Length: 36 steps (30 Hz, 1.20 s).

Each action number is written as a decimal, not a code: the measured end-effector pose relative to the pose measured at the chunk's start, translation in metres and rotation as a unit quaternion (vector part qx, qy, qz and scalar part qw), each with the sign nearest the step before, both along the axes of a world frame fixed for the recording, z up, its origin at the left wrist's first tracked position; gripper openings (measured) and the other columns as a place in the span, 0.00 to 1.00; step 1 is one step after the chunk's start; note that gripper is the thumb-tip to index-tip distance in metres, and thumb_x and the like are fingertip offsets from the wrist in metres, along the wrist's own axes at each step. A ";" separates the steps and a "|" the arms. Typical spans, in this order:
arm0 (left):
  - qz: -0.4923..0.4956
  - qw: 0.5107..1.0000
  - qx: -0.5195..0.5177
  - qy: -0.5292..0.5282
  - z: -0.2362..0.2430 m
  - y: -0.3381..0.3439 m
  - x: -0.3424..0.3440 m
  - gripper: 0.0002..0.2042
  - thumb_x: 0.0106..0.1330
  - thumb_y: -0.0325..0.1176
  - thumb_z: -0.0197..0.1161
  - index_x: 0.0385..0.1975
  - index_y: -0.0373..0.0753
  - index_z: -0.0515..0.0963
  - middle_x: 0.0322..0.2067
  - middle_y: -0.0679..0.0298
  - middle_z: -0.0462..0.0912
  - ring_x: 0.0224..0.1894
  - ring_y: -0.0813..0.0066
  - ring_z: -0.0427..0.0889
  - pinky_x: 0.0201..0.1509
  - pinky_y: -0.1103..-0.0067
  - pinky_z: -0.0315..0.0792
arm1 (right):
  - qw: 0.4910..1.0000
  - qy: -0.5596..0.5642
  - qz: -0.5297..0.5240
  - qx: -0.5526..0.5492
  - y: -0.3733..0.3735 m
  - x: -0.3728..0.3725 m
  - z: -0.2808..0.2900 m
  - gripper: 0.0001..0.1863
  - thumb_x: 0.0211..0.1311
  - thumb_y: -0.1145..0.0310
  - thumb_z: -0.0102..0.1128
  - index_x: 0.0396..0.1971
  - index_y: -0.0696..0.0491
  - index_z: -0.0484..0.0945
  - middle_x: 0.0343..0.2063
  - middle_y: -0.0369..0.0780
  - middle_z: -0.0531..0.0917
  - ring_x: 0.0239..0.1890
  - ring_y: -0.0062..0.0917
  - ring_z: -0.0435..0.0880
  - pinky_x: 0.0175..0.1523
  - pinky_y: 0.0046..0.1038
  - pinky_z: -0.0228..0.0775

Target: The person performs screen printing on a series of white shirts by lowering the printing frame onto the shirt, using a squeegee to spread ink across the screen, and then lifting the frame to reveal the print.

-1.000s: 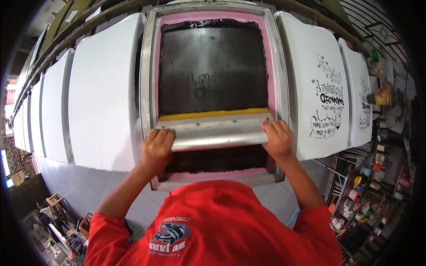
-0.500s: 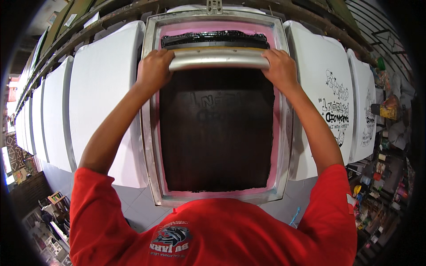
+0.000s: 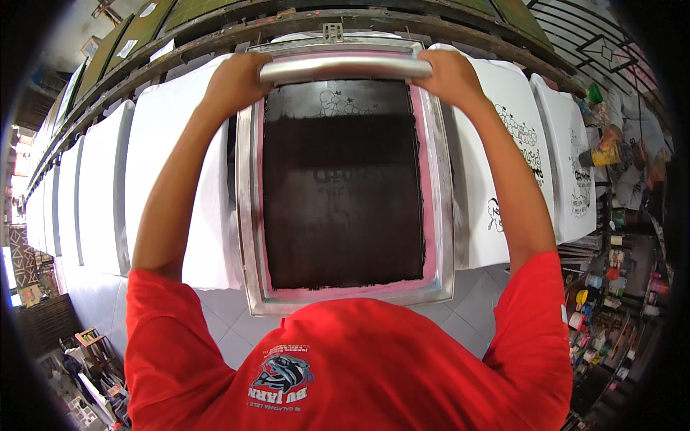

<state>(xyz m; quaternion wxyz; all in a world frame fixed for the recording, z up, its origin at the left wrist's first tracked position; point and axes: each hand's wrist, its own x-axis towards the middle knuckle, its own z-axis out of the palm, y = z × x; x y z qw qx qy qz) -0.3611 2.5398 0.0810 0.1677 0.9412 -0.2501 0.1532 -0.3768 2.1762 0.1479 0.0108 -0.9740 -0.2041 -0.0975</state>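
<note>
Item: metal squeegee. Location: 12 o'clock end of the screen-printing frame, lying crosswise from 9 to 3; its blade is hidden from this view.

Grip: the left hand is clenched round the squeegee's 9 o'clock end, the right hand round its 3 o'clock end. Fingertips on both are out of sight; thumb placement cannot be told.

Handling, as judged: the bar looks rigid and moderately heavy, unlikely to flex between the hands. Its smooth, rounded back offers little bite and would turn slippery if ink reached it. The two bare ends are the proper hold, level and evenly loaded; the blade side should be avoided.

Surroundings: the mesh, coated black at centre, appears taut, wet and the most fragile part; a corner of the bar could mark it. A pink border surrounds the coating. A plain white fabric panel stands at 9 o'clock, a printed white panel at 3.
</note>
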 end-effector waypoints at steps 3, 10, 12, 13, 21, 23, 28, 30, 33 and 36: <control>0.011 1.000 -0.022 0.013 -0.006 0.004 -0.084 0.15 0.48 0.30 0.65 0.38 0.40 0.79 0.33 0.54 0.81 0.39 0.52 0.80 0.43 0.62 0.74 | 1.000 -0.028 0.000 0.004 0.001 -0.076 -0.002 0.15 0.47 0.57 0.70 0.30 0.52 0.80 0.28 0.43 0.81 0.35 0.42 0.80 0.39 0.40 0.70; 0.001 0.990 -0.054 0.131 -0.047 0.000 -0.318 0.18 0.42 0.24 0.67 0.38 0.39 0.79 0.37 0.60 0.81 0.43 0.58 0.79 0.46 0.67 0.75 | 0.998 0.024 -0.008 0.057 0.000 -0.306 -0.050 0.18 0.35 0.75 0.71 0.33 0.52 0.81 0.33 0.39 0.82 0.37 0.36 0.80 0.42 0.35 0.74; -0.008 0.989 -0.057 0.139 -0.065 -0.002 -0.359 0.19 0.40 0.23 0.67 0.38 0.39 0.79 0.36 0.61 0.81 0.42 0.60 0.79 0.45 0.68 0.75 | 0.998 0.023 -0.003 0.063 -0.002 -0.350 -0.071 0.19 0.33 0.78 0.69 0.34 0.52 0.80 0.34 0.38 0.83 0.38 0.35 0.80 0.43 0.34 0.74; -0.006 0.990 -0.050 0.134 -0.074 -0.004 -0.375 0.20 0.39 0.23 0.67 0.38 0.39 0.79 0.36 0.62 0.80 0.42 0.61 0.79 0.44 0.69 0.76 | 0.998 0.017 -0.002 0.068 -0.001 -0.368 -0.081 0.20 0.34 0.78 0.67 0.34 0.53 0.80 0.35 0.37 0.82 0.39 0.34 0.80 0.43 0.33 0.74; 0.001 0.997 -0.065 -0.035 -0.121 -0.010 -0.415 0.15 0.44 0.24 0.63 0.36 0.40 0.76 0.35 0.66 0.78 0.42 0.67 0.77 0.42 0.73 0.75 | 0.991 -0.099 0.017 0.092 0.000 -0.408 -0.128 0.24 0.29 0.82 0.66 0.36 0.53 0.80 0.37 0.36 0.82 0.42 0.32 0.80 0.45 0.33 0.74; 0.007 0.997 -0.062 -0.055 -0.128 -0.013 -0.415 0.15 0.44 0.24 0.62 0.36 0.40 0.76 0.35 0.66 0.78 0.42 0.66 0.77 0.43 0.73 0.75 | 0.991 -0.101 0.007 0.093 -0.003 -0.411 -0.139 0.25 0.29 0.81 0.68 0.36 0.53 0.79 0.38 0.37 0.81 0.43 0.33 0.79 0.47 0.33 0.73; -0.010 0.997 -0.068 -0.015 -0.126 -0.014 -0.421 0.20 0.42 0.35 0.70 0.38 0.39 0.76 0.39 0.64 0.78 0.45 0.64 0.76 0.46 0.70 0.74 | 0.990 -0.085 0.010 0.109 -0.002 -0.418 -0.142 0.26 0.30 0.67 0.76 0.36 0.54 0.79 0.40 0.37 0.81 0.44 0.34 0.79 0.49 0.34 0.73; -0.014 0.996 -0.085 -0.003 -0.125 -0.015 -0.427 0.24 0.41 0.39 0.73 0.40 0.39 0.75 0.41 0.61 0.77 0.47 0.61 0.75 0.49 0.68 0.73 | 0.991 -0.070 0.015 0.110 -0.004 -0.421 -0.145 0.29 0.30 0.62 0.77 0.38 0.54 0.78 0.41 0.37 0.80 0.45 0.35 0.78 0.51 0.35 0.72; -0.028 0.992 -0.106 0.056 -0.117 -0.014 -0.434 0.27 0.44 0.43 0.73 0.43 0.37 0.75 0.44 0.57 0.76 0.49 0.56 0.74 0.51 0.65 0.71 | 0.991 -0.056 0.024 0.121 -0.005 -0.428 -0.145 0.32 0.34 0.56 0.77 0.42 0.55 0.78 0.45 0.40 0.79 0.48 0.38 0.77 0.53 0.37 0.71; 0.022 0.991 -0.133 0.006 -0.111 -0.007 -0.439 0.28 0.48 0.41 0.72 0.48 0.34 0.72 0.46 0.54 0.76 0.52 0.52 0.73 0.52 0.63 0.70 | 0.978 -0.091 -0.027 0.186 -0.012 -0.433 -0.141 0.31 0.44 0.53 0.73 0.46 0.57 0.77 0.48 0.43 0.78 0.51 0.41 0.76 0.57 0.37 0.68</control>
